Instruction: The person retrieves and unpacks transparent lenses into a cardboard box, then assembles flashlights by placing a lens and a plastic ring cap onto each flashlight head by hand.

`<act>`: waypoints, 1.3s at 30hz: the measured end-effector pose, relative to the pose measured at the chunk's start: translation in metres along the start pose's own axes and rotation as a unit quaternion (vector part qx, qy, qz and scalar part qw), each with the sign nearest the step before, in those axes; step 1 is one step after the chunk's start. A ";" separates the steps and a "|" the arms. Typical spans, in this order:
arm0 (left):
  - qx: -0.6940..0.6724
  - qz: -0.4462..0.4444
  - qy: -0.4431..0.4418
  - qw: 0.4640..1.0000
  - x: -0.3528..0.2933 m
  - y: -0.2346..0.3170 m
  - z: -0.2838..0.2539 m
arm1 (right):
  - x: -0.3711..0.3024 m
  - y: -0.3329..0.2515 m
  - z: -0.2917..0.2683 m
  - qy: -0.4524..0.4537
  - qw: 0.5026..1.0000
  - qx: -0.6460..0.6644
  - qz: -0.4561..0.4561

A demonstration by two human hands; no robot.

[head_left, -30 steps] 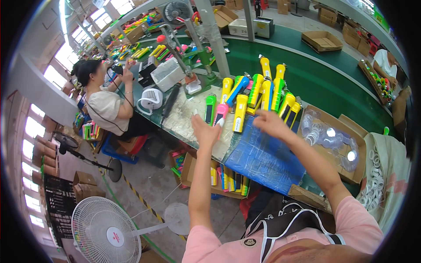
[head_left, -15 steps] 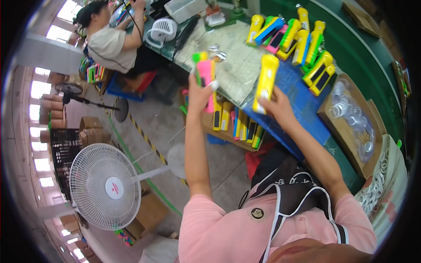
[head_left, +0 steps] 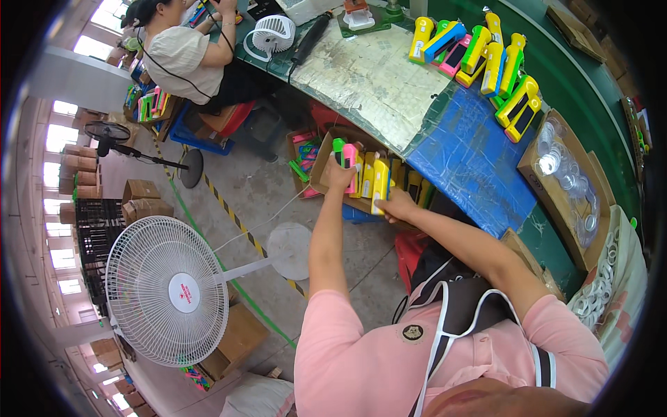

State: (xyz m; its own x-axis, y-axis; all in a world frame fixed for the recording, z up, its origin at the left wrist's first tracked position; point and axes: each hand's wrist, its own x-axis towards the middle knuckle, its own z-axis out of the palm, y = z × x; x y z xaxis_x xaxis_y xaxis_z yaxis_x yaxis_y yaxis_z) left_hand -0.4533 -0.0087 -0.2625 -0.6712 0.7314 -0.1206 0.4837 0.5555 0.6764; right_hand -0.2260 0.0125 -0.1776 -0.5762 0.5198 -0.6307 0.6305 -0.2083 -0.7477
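While the yellow torch (head_left: 381, 184) points its far end toward the table (head_left: 375, 90), long axis running nearly straight away from the body, the right hand (head_left: 399, 204) grasps its near end; it is at the carton (head_left: 321, 167) below the table edge, whether above or inside cannot be told; the left hand (head_left: 338, 175) clasps a pink torch (head_left: 349, 158) and a green torch (head_left: 338, 144) side by side, aimed much alike; farther off, a pile (head_left: 492, 66) lies by a blue sheet (head_left: 472, 160).
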 end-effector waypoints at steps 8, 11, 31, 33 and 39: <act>0.101 0.025 -0.134 0.986 -0.001 -0.039 0.029 | -0.114 0.001 -0.055 -0.083 0.948 -0.126 -0.281; 0.076 0.062 -0.217 0.971 0.012 -0.020 0.037 | -0.166 -0.005 -0.086 -0.063 0.952 -0.139 -0.266; -0.173 0.010 0.161 0.972 -0.048 0.016 -0.007 | -0.113 -0.085 -0.369 0.076 0.446 -0.819 -0.352; -0.240 0.015 0.170 0.956 -0.065 0.064 -0.021 | -0.109 -0.088 -0.370 0.040 0.482 -0.803 -0.348; -0.462 0.080 0.019 0.883 -0.125 0.139 -0.051 | -0.114 -0.100 -0.294 -0.068 0.599 -0.668 -0.437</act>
State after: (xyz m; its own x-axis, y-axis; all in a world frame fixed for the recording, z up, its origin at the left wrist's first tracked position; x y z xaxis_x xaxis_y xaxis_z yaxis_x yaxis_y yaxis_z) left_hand -0.3305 -0.0429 -0.1166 -0.6634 0.7470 0.0429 -0.0792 -0.1270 0.9887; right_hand -0.0706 0.2177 0.0297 -0.9691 -0.1447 -0.1996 -0.1418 0.9895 -0.0290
